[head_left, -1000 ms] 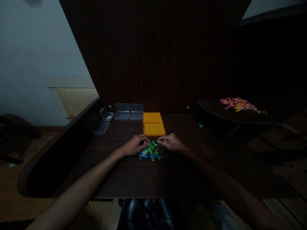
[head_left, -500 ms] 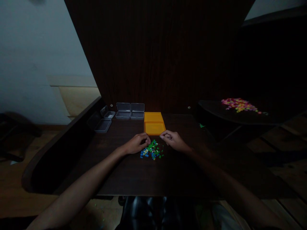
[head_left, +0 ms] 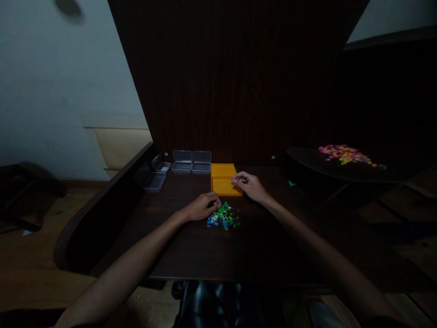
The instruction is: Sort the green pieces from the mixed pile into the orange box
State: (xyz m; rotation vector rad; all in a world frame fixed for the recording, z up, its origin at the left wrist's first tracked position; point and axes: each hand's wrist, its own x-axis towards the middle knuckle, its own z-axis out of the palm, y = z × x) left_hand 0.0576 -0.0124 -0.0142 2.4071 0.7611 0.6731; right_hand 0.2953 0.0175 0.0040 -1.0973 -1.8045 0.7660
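A loose pile of small toy building bricks [head_left: 223, 217], mostly green and blue with some pale ones, lies on the dark tabletop. My left hand [head_left: 204, 206] rests at the pile's left edge, fingers curled and closed; what they may hold is hidden. Behind the pile stands an open yellow box [head_left: 221, 187], its lid folded back. Over the right side of this box hovers my right hand [head_left: 251, 186], thumb and fingertips pinched on a tiny brick, pale or greenish, too small to make out well.
Several clear plastic cases [head_left: 155, 181] stand open along the back left. A raised panel [head_left: 218, 91] closes off the rear, and a low side wall [head_left: 102, 209] the left. On a dark surface [head_left: 307, 166] at right lies a heap of pink, red and yellow pieces [head_left: 348, 154].
My right hand has moved up and away from me, from beside the pile to over the yellow box. My left hand keeps its place by the pile. The whole view has shifted slightly.
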